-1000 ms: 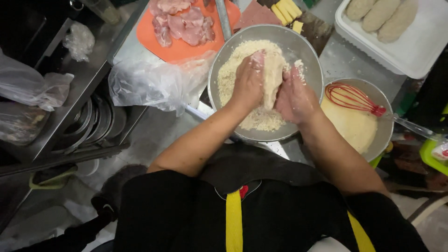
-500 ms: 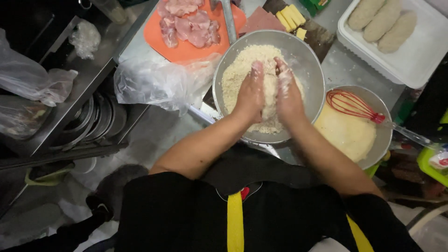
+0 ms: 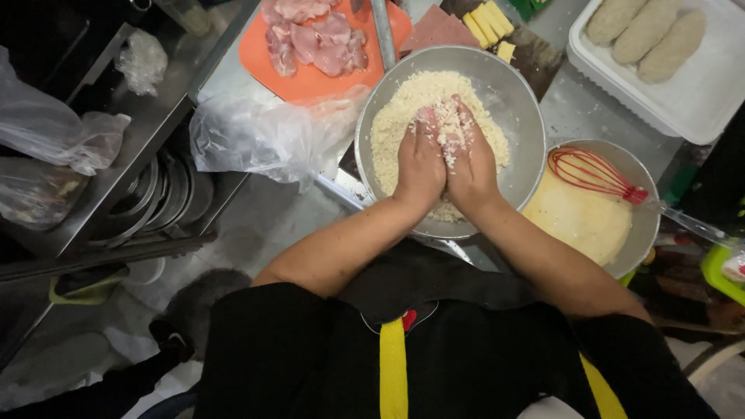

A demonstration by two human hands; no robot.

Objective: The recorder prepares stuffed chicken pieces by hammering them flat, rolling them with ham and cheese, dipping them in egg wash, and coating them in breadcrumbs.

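Steel bowl (image 3: 518, 109): sat on the surface in the head view, part filled with pale breadcrumbs (image 3: 403, 116).
Left hand (image 3: 420, 161): pressed side by side against the right hand (image 3: 470, 159) over the crumbs, fingers (image 3: 424, 124) curled together and dusted.
Held piece: hidden between the palms; what it was could not be told, nor how firmly the fingers closed on it.
Doing it well: judged best to press evenly from both sides and keep the hands low over the bowl, so loose crumbs fell back in.
Right side: second bowl of yellow batter (image 3: 578, 221) with a red whisk (image 3: 590, 172).
Beyond: orange board (image 3: 310, 77) of raw meat, white tray (image 3: 698, 85) of breaded pieces.
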